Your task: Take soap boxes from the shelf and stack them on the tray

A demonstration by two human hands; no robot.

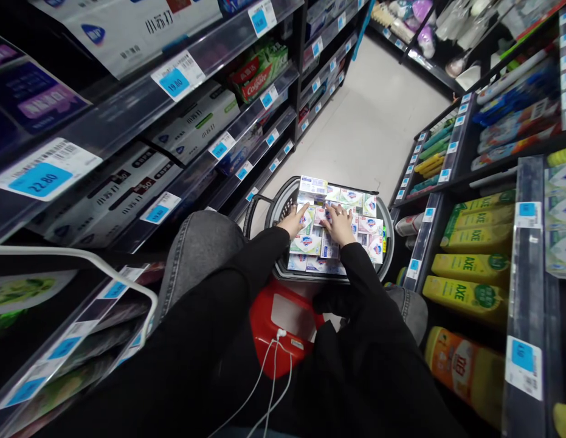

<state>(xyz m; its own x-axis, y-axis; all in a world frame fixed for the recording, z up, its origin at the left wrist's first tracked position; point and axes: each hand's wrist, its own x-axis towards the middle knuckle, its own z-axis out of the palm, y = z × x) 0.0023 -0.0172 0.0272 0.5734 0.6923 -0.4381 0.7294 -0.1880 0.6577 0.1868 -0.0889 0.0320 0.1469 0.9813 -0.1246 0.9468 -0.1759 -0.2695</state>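
Both left hand [290,222] and right hand [340,225], loosely spread, rest on soap boxes [306,244] in the basket [288,199] at centre frame, while a raised carton [314,185] lies crosswise just beyond, nearer the left hand.

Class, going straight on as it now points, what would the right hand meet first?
The right hand would probably meet the box at the far left corner of the basket, though depth is unclear.

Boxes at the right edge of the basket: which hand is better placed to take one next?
Probably the right hand: it is nearer to those boxes. The left hand is farther away, at the opposite side.
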